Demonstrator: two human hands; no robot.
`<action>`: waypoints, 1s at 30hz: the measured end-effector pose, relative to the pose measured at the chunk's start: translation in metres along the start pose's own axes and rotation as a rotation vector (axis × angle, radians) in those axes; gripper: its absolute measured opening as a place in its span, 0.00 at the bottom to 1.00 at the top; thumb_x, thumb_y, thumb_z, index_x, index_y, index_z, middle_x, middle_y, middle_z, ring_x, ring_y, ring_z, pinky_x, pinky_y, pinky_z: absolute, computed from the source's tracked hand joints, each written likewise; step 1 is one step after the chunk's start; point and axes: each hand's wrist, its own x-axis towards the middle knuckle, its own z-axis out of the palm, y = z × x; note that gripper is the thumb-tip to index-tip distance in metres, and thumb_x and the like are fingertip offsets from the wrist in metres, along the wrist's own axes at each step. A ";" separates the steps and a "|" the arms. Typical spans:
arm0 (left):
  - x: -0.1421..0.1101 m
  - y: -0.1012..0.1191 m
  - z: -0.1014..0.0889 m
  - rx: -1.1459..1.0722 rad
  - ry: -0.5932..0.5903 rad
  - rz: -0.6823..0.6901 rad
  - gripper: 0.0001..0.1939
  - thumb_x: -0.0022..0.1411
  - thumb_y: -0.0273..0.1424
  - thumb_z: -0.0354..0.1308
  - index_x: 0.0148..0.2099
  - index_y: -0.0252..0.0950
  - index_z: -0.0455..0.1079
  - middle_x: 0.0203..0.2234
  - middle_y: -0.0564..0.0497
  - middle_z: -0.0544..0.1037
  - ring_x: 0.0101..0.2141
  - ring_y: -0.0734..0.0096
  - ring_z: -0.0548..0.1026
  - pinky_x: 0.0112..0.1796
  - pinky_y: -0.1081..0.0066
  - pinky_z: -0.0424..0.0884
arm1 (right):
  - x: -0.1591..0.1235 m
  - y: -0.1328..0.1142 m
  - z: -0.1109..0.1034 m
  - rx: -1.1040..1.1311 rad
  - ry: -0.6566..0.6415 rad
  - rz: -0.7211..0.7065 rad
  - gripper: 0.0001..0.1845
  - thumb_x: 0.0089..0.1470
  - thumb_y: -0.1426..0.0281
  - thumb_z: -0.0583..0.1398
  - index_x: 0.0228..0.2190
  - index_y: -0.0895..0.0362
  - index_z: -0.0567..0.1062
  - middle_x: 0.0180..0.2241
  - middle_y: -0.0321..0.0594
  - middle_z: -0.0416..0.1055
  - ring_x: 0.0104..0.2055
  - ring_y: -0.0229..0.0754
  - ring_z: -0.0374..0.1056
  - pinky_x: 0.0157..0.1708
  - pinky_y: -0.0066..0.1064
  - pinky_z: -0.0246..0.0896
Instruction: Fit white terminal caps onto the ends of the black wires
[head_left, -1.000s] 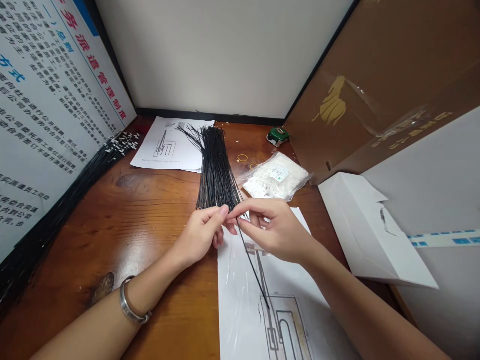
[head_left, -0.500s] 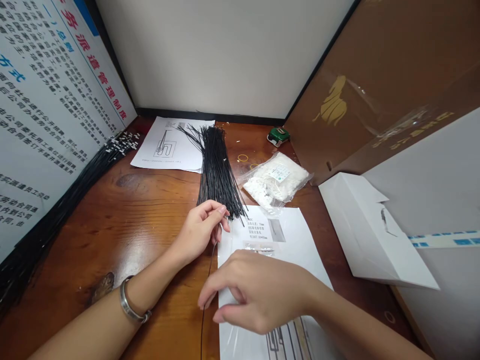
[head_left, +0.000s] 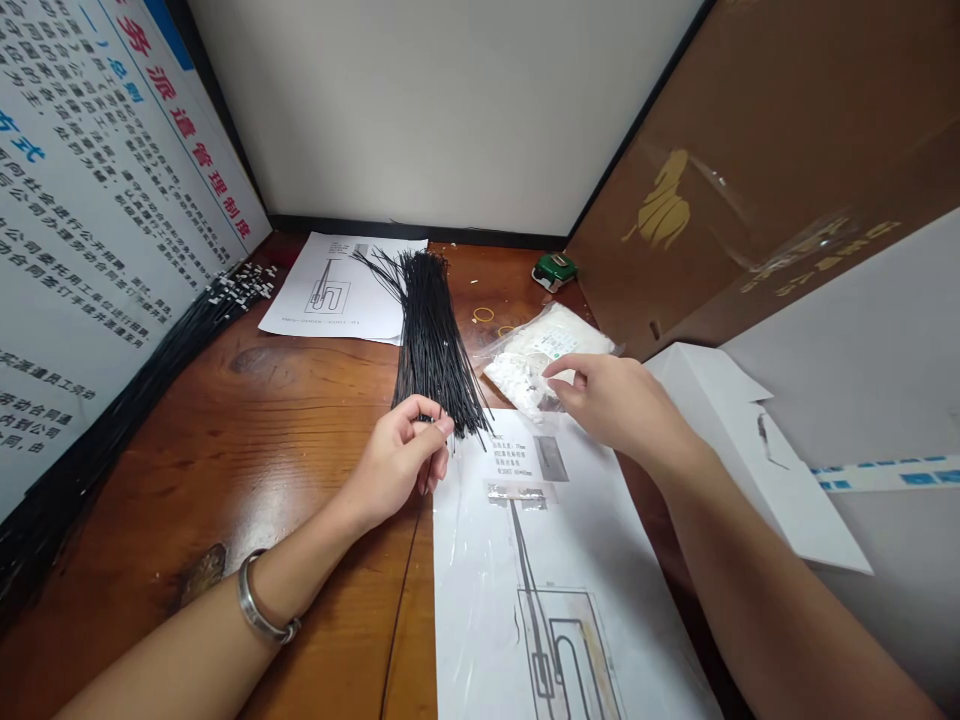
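My left hand (head_left: 397,462) pinches the top end of one thin black wire (head_left: 401,600), which trails down across the wooden table (head_left: 285,430) toward me. It sits just below a loose bundle of black wires (head_left: 431,340). My right hand (head_left: 607,400) reaches into the mouth of a clear plastic bag of small white parts (head_left: 536,360), thumb and fingers drawn together; whether it holds a part is hidden. A laminated drawing sheet (head_left: 540,560) lies between my arms.
A second printed sheet (head_left: 341,290) lies at the back. A long row of finished black wires (head_left: 120,420) runs along the left signboard. A green tape measure (head_left: 555,270), rubber bands (head_left: 484,315), a brown cardboard panel (head_left: 750,170) and a white box (head_left: 735,450) stand on the right.
My right hand ran down the wire toward me, let it go, then moved up and right to the bag of white parts. My left hand kept its pinch on the wire's end.
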 end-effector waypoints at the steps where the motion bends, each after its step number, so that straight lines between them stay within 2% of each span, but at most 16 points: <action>1: 0.000 0.000 0.000 0.001 0.009 0.002 0.15 0.60 0.43 0.54 0.30 0.37 0.58 0.12 0.59 0.67 0.12 0.80 0.61 0.14 0.79 0.57 | 0.004 0.005 0.004 0.004 -0.014 -0.010 0.14 0.53 0.69 0.55 0.38 0.51 0.78 0.25 0.38 0.73 0.30 0.44 0.67 0.28 0.30 0.54; 4: 0.001 -0.001 0.001 0.037 0.031 -0.003 0.20 0.62 0.45 0.51 0.25 0.37 0.56 0.11 0.58 0.66 0.12 0.81 0.60 0.14 0.79 0.57 | 0.009 0.013 0.014 0.003 0.012 -0.028 0.16 0.53 0.68 0.55 0.41 0.51 0.79 0.28 0.39 0.75 0.30 0.44 0.68 0.29 0.31 0.56; 6: 0.001 0.000 0.001 0.053 0.020 -0.008 0.19 0.61 0.44 0.53 0.25 0.35 0.60 0.11 0.58 0.66 0.12 0.82 0.60 0.14 0.79 0.57 | 0.009 0.013 0.018 0.002 0.011 -0.042 0.17 0.53 0.66 0.56 0.42 0.51 0.79 0.28 0.41 0.75 0.31 0.46 0.69 0.29 0.32 0.56; 9: 0.000 0.002 0.000 0.032 -0.003 -0.011 0.13 0.59 0.39 0.55 0.37 0.33 0.67 0.11 0.59 0.67 0.12 0.81 0.61 0.14 0.80 0.57 | 0.010 0.013 0.022 -0.004 0.022 -0.067 0.18 0.53 0.65 0.56 0.43 0.51 0.80 0.29 0.43 0.77 0.33 0.48 0.70 0.30 0.33 0.57; 12: -0.001 0.002 -0.001 0.018 -0.022 -0.020 0.13 0.58 0.36 0.54 0.44 0.34 0.65 0.09 0.62 0.65 0.10 0.80 0.58 0.13 0.80 0.55 | 0.010 0.011 0.025 -0.006 0.043 -0.067 0.17 0.53 0.66 0.56 0.41 0.51 0.80 0.30 0.43 0.78 0.33 0.49 0.71 0.30 0.34 0.58; 15: -0.001 0.002 -0.001 0.023 -0.015 -0.017 0.11 0.59 0.38 0.54 0.39 0.35 0.64 0.08 0.62 0.64 0.09 0.81 0.56 0.11 0.81 0.53 | 0.011 0.009 0.027 0.005 0.063 -0.054 0.16 0.52 0.68 0.55 0.38 0.52 0.81 0.31 0.42 0.77 0.32 0.47 0.70 0.30 0.33 0.57; 20: 0.001 0.001 0.001 -0.001 0.017 -0.027 0.18 0.60 0.45 0.52 0.27 0.36 0.60 0.09 0.59 0.64 0.10 0.82 0.59 0.12 0.81 0.56 | 0.010 0.009 0.029 0.044 0.092 -0.047 0.13 0.50 0.68 0.56 0.32 0.52 0.80 0.24 0.38 0.73 0.26 0.43 0.65 0.26 0.31 0.52; 22: 0.002 -0.001 0.001 -0.023 0.013 -0.027 0.17 0.59 0.44 0.55 0.28 0.35 0.62 0.11 0.58 0.65 0.12 0.82 0.61 0.14 0.81 0.59 | 0.010 0.008 0.029 0.075 0.119 -0.055 0.12 0.49 0.69 0.56 0.31 0.52 0.80 0.21 0.37 0.70 0.25 0.41 0.62 0.25 0.31 0.50; 24: 0.002 -0.002 0.000 -0.050 0.007 -0.015 0.14 0.58 0.41 0.57 0.33 0.33 0.67 0.12 0.58 0.67 0.13 0.81 0.62 0.15 0.81 0.60 | 0.009 0.007 0.029 0.114 0.156 -0.059 0.12 0.49 0.68 0.55 0.29 0.53 0.79 0.19 0.36 0.68 0.23 0.40 0.61 0.24 0.31 0.49; 27: 0.001 -0.002 -0.001 -0.087 -0.002 -0.001 0.14 0.56 0.37 0.59 0.40 0.32 0.68 0.13 0.59 0.68 0.14 0.80 0.63 0.15 0.80 0.61 | 0.008 0.006 0.028 0.171 0.218 -0.055 0.10 0.49 0.68 0.56 0.27 0.54 0.78 0.16 0.34 0.64 0.21 0.39 0.59 0.24 0.30 0.48; 30: 0.001 -0.001 -0.001 -0.111 0.012 0.007 0.13 0.56 0.38 0.59 0.37 0.33 0.65 0.14 0.58 0.69 0.14 0.80 0.64 0.15 0.79 0.61 | 0.006 0.002 0.026 0.222 0.288 -0.058 0.08 0.48 0.68 0.56 0.26 0.54 0.76 0.15 0.32 0.61 0.21 0.39 0.59 0.24 0.30 0.48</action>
